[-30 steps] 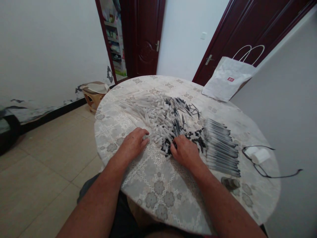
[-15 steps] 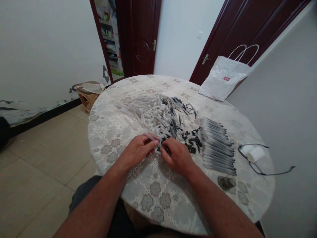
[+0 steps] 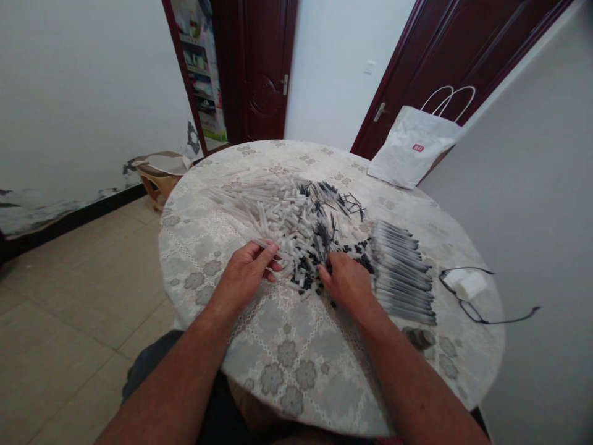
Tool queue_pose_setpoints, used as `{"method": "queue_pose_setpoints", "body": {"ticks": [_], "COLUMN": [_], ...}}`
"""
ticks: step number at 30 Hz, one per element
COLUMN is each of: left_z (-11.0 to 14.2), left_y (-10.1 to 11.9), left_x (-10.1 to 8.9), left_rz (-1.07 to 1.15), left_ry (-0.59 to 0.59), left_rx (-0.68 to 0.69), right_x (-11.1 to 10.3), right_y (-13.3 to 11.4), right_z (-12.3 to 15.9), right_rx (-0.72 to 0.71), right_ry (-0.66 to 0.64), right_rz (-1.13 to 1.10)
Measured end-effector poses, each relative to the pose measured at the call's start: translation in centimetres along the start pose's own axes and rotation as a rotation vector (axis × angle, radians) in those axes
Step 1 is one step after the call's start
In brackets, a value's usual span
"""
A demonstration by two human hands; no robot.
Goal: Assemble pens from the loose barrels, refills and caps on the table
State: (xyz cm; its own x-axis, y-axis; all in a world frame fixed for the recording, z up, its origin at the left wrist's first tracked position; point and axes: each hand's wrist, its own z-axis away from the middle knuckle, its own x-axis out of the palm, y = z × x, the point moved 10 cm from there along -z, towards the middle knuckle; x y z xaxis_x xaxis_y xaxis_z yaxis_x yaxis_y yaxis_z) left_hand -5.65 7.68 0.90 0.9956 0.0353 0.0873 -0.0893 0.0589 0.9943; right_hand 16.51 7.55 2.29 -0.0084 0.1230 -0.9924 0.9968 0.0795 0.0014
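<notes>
Though near pens point(image 3: 402, 275), eyeglasses point(image 3: 509, 321) apart

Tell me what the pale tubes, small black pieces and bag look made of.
Pale tubes: probably plastic, smooth, by their milky, half-translucent look.
Small black pieces: perhaps plastic or rubber, being uniformly dark; too small to judge finish.
Bag: likely paper, fairly matte white, by its creased sides.

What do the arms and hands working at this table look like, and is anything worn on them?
They're human. The left hand and right hand are bare, with no gloves. No sleeve shows on the left forearm or right forearm, and I can't make out any watch, bracelet, ring, cable or marking.
</notes>
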Motion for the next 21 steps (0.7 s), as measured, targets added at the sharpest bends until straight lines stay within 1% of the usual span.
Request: {"method": "queue_pose_setpoints", "body": {"ticks": [4,9,13,17,19,21], "left_z": [0.1,-0.1,-0.4,-0.4,-0.4,-0.4], "left_y": [0.2,-0.1,-1.0,-1.4,-1.4,-1.1], "left_x": [0.0,-0.4,-0.5,-0.4,-0.3,-0.3], "left_rz": [0.002,0.048,0.212,0.372,0.432,0.480], "left_ry": [0.006,0.022,0.022,0.028,0.031,0.033], "left_rx": [0.001,0.000,-0.055,-0.115,-0.130,-0.114], "right_x": [0.2,-0.1,-0.4,-1.2,-1.7,-2.2], "right_y": [0.1,0.5,0.6,0.6,-0.1,-1.0], "right_z": [-0.3,-0.4,-0.4,-0.3,0.1,0.5], "right_rx": [0.027,-0.019,-0.081,-0.125,-0.191,-0.269], "right_ry": [-0.017,0.011,0.069,0.146,0.165,0.168], "right_rz": [0.005,-0.060,-0.110,-0.202,-0.293,-0.385]}}
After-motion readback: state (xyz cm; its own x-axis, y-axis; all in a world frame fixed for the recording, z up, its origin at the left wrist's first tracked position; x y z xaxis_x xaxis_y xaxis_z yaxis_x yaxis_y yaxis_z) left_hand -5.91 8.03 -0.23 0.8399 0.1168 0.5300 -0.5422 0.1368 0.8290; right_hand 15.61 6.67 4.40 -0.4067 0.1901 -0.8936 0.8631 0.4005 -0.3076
